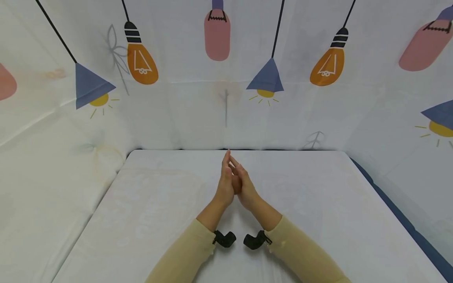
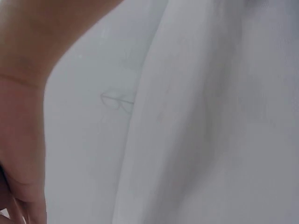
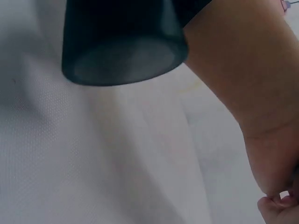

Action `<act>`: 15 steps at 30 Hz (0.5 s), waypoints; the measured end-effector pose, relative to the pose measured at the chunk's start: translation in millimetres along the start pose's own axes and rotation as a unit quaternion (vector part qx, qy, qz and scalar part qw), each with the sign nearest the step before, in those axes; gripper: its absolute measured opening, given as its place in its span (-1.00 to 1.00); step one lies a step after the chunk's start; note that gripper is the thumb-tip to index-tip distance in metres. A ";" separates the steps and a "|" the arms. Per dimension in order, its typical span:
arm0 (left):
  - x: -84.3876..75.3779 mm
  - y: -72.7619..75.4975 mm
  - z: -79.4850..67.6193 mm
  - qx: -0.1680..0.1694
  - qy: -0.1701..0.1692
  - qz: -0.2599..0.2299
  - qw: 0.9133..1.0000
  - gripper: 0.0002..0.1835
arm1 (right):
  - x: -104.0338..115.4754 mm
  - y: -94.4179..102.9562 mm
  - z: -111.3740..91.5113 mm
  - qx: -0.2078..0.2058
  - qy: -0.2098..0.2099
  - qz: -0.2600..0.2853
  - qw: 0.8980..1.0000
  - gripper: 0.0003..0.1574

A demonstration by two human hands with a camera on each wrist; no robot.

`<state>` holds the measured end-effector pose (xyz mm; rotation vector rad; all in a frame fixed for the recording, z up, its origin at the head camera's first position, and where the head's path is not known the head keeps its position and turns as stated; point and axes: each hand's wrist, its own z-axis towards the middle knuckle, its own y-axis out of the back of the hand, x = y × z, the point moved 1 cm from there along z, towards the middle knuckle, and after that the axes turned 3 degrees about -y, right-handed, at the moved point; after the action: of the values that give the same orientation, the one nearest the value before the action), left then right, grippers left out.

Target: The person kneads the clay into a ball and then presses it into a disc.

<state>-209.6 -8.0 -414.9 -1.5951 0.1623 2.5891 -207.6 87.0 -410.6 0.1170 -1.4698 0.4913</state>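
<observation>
Meeting hands: left hand (image 1: 225, 188) and right hand (image 1: 247, 190) lean together, fingers mostly straight, tips touching up top; neither is clamped on anything I can make out.
Between the palms: there's a darker rounded bit, maybe just shadowed fingers, honestly can't tell from this angle.
White table (image 1: 159, 204): both hands are out over its middle, toward the far edge.
Wrist cameras: left wrist camera (image 1: 225, 239) and right wrist camera (image 1: 255, 240) face each other, near but apart; imo squeezing the wrists inward could knock them and skew their aim.
Sleeves (image 1: 308, 255): cuffs end right at the cameras, so one slipping forward might nudge or cover a lens.
Wrist views: mostly pale cloth, hands cut off at the edge, so a slip there could easily get missed.
</observation>
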 end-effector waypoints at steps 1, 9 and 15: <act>0.3 1.0 0.8 -0.005 -0.001 0.007 1.000 0.07 | 1.3 -0.8 -0.6 0.002 -0.001 0.004 1.000 -0.21; 6.5 6.5 7.1 -0.024 0.004 0.050 0.998 0.09 | 15.7 -0.7 -3.2 0.002 -0.010 0.044 0.999 -0.14; 17.4 3.5 4.7 0.003 -0.006 0.089 0.996 0.09 | 23.1 6.9 0.3 -0.031 0.023 0.014 0.999 -0.09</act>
<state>-222.0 -10.3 -428.1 -1.6335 0.3264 2.7242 -210.0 98.8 -389.7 0.0361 -1.4422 0.4687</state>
